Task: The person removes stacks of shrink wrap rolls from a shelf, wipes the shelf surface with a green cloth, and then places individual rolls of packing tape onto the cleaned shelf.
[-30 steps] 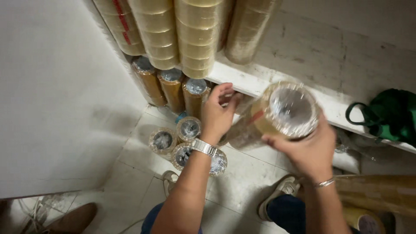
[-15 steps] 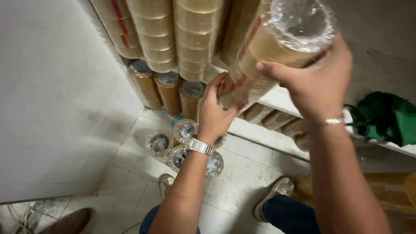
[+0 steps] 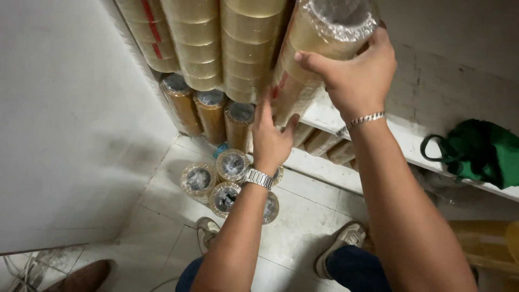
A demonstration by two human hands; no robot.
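A shrink-wrapped sleeve of clear packing tape rolls [image 3: 319, 38] is tilted against the white shelf. My right hand [image 3: 351, 73] grips its upper end, and my left hand [image 3: 270, 135] supports its lower end from below. A silver watch sits on my left wrist and a silver bracelet on my right. Left of the sleeve, more wrapped tape stacks [image 3: 216, 43] fill the shelf.
Wrapped tape sleeves [image 3: 227, 178] stand upright on the tiled floor by my feet. More sleeves [image 3: 208, 111] lean under the white shelf [image 3: 324, 116]. A green bag [image 3: 476, 151] lies on the shelf at right. A white wall [image 3: 65, 108] closes the left side.
Both hands have lifted the tape sleeve from waist height up to the shelf, and its top end now points toward the stacked rolls.
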